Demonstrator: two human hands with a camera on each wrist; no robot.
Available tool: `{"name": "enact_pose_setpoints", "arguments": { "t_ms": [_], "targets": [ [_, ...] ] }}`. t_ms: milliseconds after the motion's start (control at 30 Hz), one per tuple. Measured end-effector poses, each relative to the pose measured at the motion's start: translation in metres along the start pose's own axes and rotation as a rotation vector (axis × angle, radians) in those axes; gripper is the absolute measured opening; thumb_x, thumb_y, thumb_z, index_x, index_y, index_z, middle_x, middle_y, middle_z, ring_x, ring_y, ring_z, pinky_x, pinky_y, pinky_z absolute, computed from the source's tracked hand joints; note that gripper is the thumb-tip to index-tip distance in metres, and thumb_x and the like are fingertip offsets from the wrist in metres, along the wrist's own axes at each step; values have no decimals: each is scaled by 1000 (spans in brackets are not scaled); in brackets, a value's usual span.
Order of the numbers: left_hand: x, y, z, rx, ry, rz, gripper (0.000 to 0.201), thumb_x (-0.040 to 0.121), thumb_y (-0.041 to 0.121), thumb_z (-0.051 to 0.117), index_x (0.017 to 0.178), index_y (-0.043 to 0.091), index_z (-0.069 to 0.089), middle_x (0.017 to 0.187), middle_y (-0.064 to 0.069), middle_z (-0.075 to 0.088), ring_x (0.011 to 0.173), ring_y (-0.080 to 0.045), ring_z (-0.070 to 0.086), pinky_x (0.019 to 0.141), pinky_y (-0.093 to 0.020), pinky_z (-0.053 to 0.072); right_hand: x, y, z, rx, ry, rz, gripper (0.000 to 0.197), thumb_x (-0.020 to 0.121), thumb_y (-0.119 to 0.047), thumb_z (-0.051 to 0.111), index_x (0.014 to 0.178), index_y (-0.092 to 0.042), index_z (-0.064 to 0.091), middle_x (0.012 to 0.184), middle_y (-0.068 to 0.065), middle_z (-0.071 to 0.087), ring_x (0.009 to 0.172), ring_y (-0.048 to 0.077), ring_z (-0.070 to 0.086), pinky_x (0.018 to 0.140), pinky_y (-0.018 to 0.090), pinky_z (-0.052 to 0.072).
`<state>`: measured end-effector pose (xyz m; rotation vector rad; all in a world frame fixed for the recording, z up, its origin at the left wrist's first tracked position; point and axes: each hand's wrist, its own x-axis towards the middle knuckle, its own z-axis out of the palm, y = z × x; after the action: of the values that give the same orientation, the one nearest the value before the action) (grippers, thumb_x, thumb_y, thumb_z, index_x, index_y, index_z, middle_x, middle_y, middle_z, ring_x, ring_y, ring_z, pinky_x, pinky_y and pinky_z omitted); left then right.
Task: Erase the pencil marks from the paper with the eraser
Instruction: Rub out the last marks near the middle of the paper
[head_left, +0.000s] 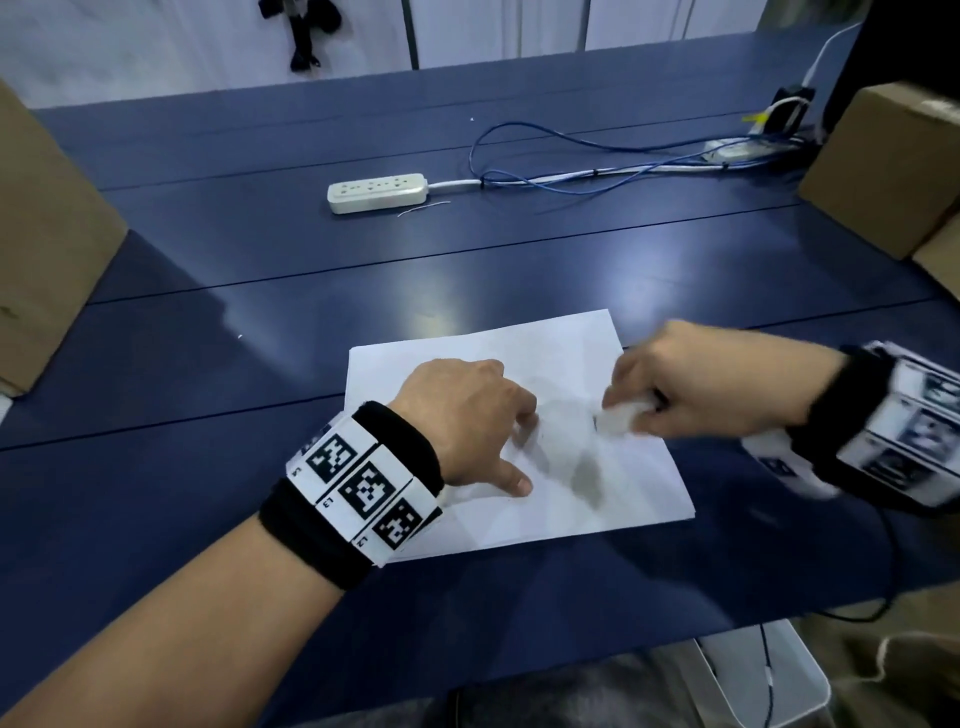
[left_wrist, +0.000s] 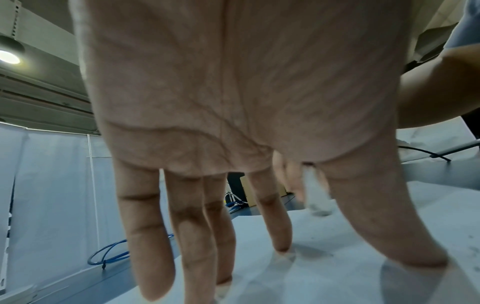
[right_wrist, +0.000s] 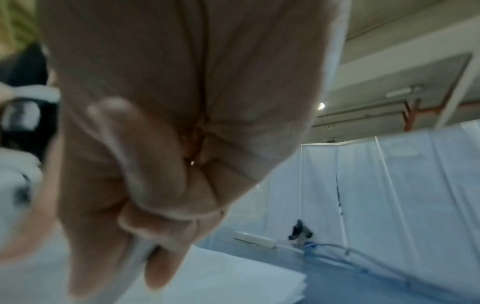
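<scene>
A white sheet of paper (head_left: 566, 358) lies on the dark blue table (head_left: 208, 374) in front of me. My left hand (head_left: 511, 452) presses on the sheet's left half with spread, straight fingers (left_wrist: 153, 236). My right hand (head_left: 631, 402) comes in from the right, blurred by motion, and grips a white eraser (head_left: 618, 418) whose end touches the middle of the paper. The eraser (left_wrist: 315, 197) also shows between my left index finger and thumb. Grey smudges (head_left: 587, 478) lie on the sheet below the eraser; pencil or shadow, I cannot tell. In the right wrist view the curled fingers (right_wrist: 161, 226) hide the eraser.
A white power strip (head_left: 378, 192) and blue cables (head_left: 571, 161) lie further back on the table. Cardboard boxes stand at the left (head_left: 47, 249) and right (head_left: 883, 166) edges. A white bin (head_left: 753, 680) sits below the table's near edge.
</scene>
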<state>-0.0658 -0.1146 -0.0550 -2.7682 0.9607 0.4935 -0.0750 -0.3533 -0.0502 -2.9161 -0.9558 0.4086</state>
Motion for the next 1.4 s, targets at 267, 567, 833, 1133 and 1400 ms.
{"name": "enact_pose_setpoints", "arguments": {
  "t_ms": [267, 567, 833, 1133, 1400],
  "targets": [
    [2, 1, -2, 14, -6, -11, 61, 70, 73, 66, 120, 40, 56, 96, 11, 41, 74, -13, 46, 61, -28, 32, 4, 0, -2, 130, -63, -8, 40, 77, -52, 52, 110, -39, 70, 93, -17, 71, 75, 0, 58, 75, 29, 53],
    [3, 1, -1, 4, -2, 29, 58, 71, 70, 68, 116, 35, 56, 108, 8, 48, 84, -16, 51, 71, -31, 35, -23, -19, 1, 209, -252, -69, 31, 80, -31, 67, 111, -33, 71, 100, -17, 70, 77, -7, 56, 72, 8, 43],
    [2, 5, 1, -24, 7, 123, 60, 78, 63, 65, 129, 33, 52, 117, 11, 50, 102, -16, 55, 79, -35, 49, -4, -1, 4, 32, 35, 6, 27, 83, -46, 54, 100, -32, 69, 84, -11, 66, 74, 10, 56, 68, 37, 54],
    [2, 15, 1, -17, 4, 84, 72, 70, 75, 63, 130, 37, 51, 114, 10, 50, 95, -17, 57, 73, -30, 41, 13, 5, -1, 93, 9, 81, 38, 77, -60, 51, 106, -43, 68, 89, -14, 70, 75, 6, 52, 74, 40, 56],
    [3, 15, 0, -16, 4, 66, 69, 68, 75, 65, 123, 35, 54, 111, 9, 50, 88, -16, 54, 71, -30, 34, -21, -19, 5, 224, -234, -98, 33, 78, -29, 71, 110, -34, 72, 99, -18, 71, 77, -13, 56, 73, 6, 43]
  ]
}}
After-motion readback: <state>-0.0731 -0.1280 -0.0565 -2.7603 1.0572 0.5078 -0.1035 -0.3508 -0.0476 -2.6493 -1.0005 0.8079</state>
